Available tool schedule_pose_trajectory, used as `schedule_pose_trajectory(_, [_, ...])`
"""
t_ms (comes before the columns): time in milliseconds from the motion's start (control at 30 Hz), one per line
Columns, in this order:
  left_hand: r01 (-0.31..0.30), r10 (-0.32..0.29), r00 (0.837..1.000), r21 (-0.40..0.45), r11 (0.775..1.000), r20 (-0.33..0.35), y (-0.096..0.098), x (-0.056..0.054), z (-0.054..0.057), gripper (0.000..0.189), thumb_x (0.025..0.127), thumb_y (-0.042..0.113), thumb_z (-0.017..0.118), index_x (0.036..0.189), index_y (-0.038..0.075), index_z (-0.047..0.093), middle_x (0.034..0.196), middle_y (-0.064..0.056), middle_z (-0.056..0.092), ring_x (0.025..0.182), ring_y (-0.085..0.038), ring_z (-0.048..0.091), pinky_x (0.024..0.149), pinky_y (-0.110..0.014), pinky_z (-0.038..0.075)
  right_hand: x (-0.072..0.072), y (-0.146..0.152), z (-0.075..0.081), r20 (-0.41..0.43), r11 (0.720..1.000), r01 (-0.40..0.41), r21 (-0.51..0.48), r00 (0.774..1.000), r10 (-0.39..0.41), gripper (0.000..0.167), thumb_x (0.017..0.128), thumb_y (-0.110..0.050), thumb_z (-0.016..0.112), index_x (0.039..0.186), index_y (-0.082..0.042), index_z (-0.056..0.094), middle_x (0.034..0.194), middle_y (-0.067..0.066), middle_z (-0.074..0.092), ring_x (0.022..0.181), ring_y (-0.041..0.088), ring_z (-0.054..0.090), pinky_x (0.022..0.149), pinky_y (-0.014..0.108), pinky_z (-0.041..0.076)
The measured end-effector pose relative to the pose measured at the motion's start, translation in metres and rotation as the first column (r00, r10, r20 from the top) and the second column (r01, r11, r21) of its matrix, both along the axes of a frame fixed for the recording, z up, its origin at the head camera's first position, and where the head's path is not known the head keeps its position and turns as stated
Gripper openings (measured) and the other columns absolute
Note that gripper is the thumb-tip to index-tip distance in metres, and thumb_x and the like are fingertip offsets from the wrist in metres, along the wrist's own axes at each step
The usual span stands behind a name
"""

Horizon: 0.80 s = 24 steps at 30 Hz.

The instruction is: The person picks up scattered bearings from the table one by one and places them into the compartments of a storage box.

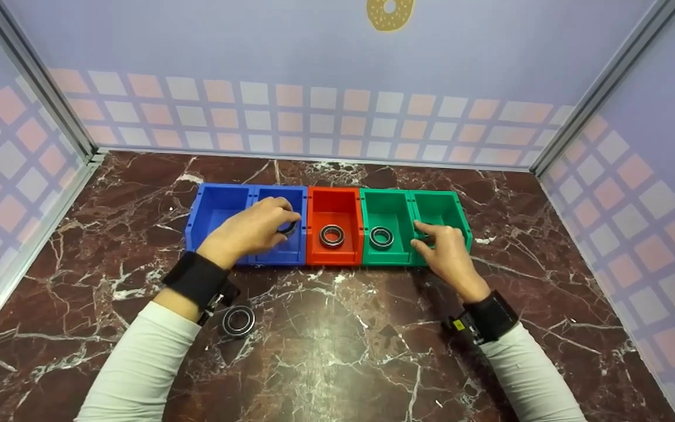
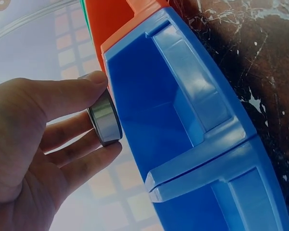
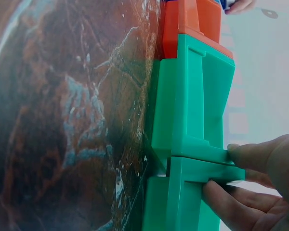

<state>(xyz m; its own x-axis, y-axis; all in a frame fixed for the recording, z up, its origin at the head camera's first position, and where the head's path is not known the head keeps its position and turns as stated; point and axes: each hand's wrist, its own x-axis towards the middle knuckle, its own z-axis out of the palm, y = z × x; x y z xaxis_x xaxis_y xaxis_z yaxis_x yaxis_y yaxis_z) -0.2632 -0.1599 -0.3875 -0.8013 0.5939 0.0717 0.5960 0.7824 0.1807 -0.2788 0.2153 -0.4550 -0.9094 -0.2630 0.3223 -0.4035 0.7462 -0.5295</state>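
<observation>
In the head view, my left hand [image 1: 255,228] is over the right-hand blue bin [image 1: 279,258]. Its thumb and fingers pinch a ball bearing [image 2: 106,120] by the rim, held on edge above the bin in the left wrist view. My right hand [image 1: 447,252] is at the rightmost green bin [image 1: 440,205]. Thumb and a finger grip the joined walls [image 3: 207,166] of the two green bins; its other fingers are partly hidden. One bearing [image 1: 331,227] lies in the red bin [image 1: 334,258], another [image 1: 381,228] in the left green bin [image 1: 387,259].
A loose bearing [image 1: 238,309] lies on the dark marbled table [image 1: 326,328], beside the left wrist. The left blue bin [image 1: 220,196] ends the joined row. Patterned walls [image 1: 314,58] stand at the back and sides.
</observation>
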Motion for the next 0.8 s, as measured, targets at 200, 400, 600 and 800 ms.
schedule_pose_trajectory(200, [-0.022,0.022,0.999,0.004,1.0,0.03,0.004,-0.01,-0.003,0.046,0.083,0.006,0.076,0.128,0.007,0.066,0.118,-0.017,0.064,0.113,-0.034,0.06,0.102,-0.045,0.051,0.0,0.001,0.001,0.02,1.0,-0.004,0.001,1.0,0.004,0.044,0.09,-0.012,0.072,0.132,-0.003,0.062,0.129,0.022,0.065,0.093,0.029,0.074,0.069,0.041,0.06])
schedule_pose_trajectory(400, [-0.031,0.031,0.999,-0.016,0.999,0.037,0.005,-0.018,-0.009,0.045,0.083,0.006,0.075,0.128,0.007,0.067,0.119,-0.017,0.065,0.114,-0.035,0.06,0.103,-0.045,0.049,0.0,0.001,0.002,0.031,1.0,-0.007,-0.004,0.999,0.007,0.044,0.09,-0.012,0.072,0.132,-0.003,0.062,0.129,0.022,0.065,0.095,0.031,0.074,0.078,0.044,0.061])
schedule_pose_trajectory(600, [-0.047,0.047,0.997,-0.003,0.999,0.055,0.004,-0.024,-0.014,0.046,0.083,0.004,0.073,0.129,0.006,0.066,0.12,-0.017,0.066,0.114,-0.034,0.06,0.104,-0.046,0.049,-0.001,0.001,0.002,0.024,1.0,-0.002,-0.001,1.0,0.003,0.044,0.089,-0.012,0.072,0.131,-0.003,0.062,0.128,0.022,0.065,0.095,0.031,0.074,0.078,0.046,0.061])
schedule_pose_trajectory(800, [-0.048,0.047,0.998,0.02,0.999,0.047,0.004,-0.026,-0.016,0.045,0.082,0.003,0.072,0.127,0.005,0.067,0.117,-0.018,0.066,0.111,-0.034,0.061,0.1,-0.046,0.051,0.0,0.001,0.002,0.035,1.0,-0.004,-0.008,0.999,0.004,0.044,0.09,-0.011,0.072,0.133,-0.004,0.061,0.128,0.022,0.065,0.093,0.03,0.074,0.073,0.043,0.062])
